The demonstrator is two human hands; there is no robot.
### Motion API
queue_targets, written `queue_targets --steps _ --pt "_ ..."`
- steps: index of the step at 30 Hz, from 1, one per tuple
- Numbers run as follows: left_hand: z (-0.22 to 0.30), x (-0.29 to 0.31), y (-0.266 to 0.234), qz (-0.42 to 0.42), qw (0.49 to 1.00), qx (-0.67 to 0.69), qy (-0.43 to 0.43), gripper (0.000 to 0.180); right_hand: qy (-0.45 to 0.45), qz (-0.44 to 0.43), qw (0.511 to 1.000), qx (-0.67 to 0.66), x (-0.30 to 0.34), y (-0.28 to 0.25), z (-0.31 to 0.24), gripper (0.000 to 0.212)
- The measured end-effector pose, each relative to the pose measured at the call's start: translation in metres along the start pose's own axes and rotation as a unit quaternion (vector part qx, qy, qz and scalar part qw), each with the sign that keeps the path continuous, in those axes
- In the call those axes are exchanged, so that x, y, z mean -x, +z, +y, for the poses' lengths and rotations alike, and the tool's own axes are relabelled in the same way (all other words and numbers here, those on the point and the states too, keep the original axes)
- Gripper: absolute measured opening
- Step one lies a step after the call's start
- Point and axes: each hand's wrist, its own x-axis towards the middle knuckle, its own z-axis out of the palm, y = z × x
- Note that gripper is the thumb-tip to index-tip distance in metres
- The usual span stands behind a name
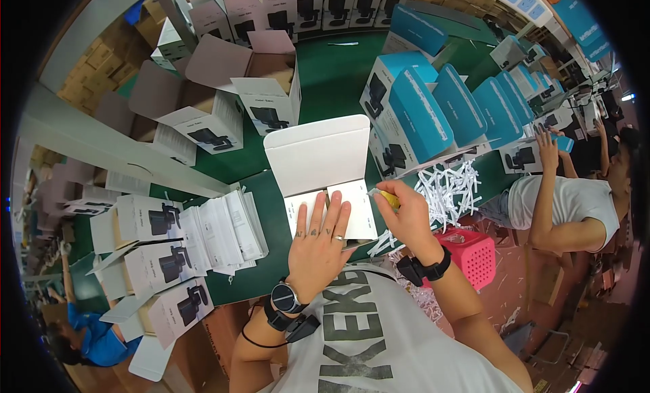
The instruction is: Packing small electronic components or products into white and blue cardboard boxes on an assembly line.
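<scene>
A white carton [318, 153] stands in front of me with its large back flap raised and its inner flaps folded in. My left hand [317, 241] lies flat across those inner flaps, fingers spread. At the carton's right edge, my right hand [409, 217] is closed around a small yellow object [388, 199]; the fingers hide most of it, and its kind does not show. A pile of white paper strips [447, 193] lies just right of that hand.
Open printed cartons [264, 102] stand at the back left, and cartons with blue flaps [423, 115] at the right. Stacked white booklets [223, 230] lie on the green table [332, 61]. A pink basket [467, 257] sits below the right edge. A co-worker [569, 203] works at the right.
</scene>
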Motion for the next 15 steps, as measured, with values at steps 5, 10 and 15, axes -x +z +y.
queue_targets --steps 5,10,15 --pt "0.001 -0.002 -0.001 0.006 1.0 0.003 -0.003 0.094 -0.007 -0.008 0.999 0.036 -0.001 -0.002 -0.005 0.018" --pt "0.0 -0.002 -0.002 -0.004 1.0 -0.006 -0.007 0.095 0.023 -0.054 0.998 -0.017 0.005 0.001 -0.003 0.017" --pt "0.002 -0.003 -0.003 -0.005 1.0 -0.007 -0.006 0.096 0.052 -0.066 0.99 -0.11 0.014 0.005 -0.002 0.019"
